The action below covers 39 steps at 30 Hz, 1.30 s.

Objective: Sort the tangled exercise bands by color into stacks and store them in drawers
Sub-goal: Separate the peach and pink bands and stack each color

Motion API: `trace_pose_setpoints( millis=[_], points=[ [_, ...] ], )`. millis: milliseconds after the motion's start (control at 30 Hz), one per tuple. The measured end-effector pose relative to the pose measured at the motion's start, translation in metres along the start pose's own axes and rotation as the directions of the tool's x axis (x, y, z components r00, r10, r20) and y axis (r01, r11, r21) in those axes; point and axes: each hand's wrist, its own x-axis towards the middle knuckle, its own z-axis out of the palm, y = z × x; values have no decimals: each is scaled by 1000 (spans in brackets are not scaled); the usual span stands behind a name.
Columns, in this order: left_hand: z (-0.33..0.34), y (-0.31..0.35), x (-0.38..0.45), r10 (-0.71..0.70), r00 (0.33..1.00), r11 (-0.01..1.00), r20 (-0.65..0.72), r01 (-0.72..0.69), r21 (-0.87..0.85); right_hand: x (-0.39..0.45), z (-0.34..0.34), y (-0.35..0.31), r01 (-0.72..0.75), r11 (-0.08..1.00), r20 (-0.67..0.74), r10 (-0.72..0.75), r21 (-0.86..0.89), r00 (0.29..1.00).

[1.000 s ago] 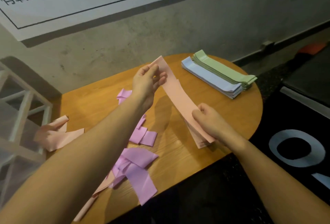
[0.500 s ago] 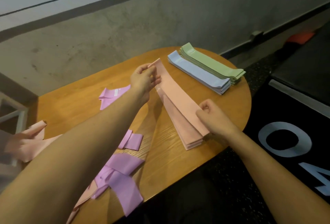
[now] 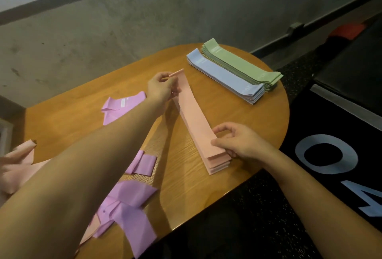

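A pink band is seen laid lengthwise on the pink stack at the middle of the wooden table, having been lowered from the air, where it was held stretched a second earlier. Its far end is pinched by the left hand, with the tip slightly raised, while its near end is pinched and pressed onto the stack by the right hand. The band appears to be all but placed, and only release and squaring of the edges seem to remain for it. Finished blue stack and green stack are shown side by side, touching, at the far right of the table. Purple bands and further pink bands are left unsorted at the left, so the sorting is judged well short of complete; no drawers are in view.
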Motion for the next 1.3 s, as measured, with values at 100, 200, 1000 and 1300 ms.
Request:
trace_pose_setpoints(
  millis=[100, 200, 1000, 1300],
  points=[
    [7, -3, 0, 34, 999, 996, 24, -36, 85, 1, -1, 5, 7, 996, -2, -7, -89, 1000],
    [10, -8, 3, 62, 998, 984, 27, -66, 164, 3, -2, 10, 13, 981, -23, -17, -196, 1000],
    [-1, -28, 38, 197, 980, 803, 14, -169, 571, 12, -4, 19, 169, 850, 55, -164, -498, 985],
    [-51, -28, -4, 418, 904, 737, 88, -395, 548, 3, 2, 6, 177, 903, -147, -251, -391, 957]
  ],
)
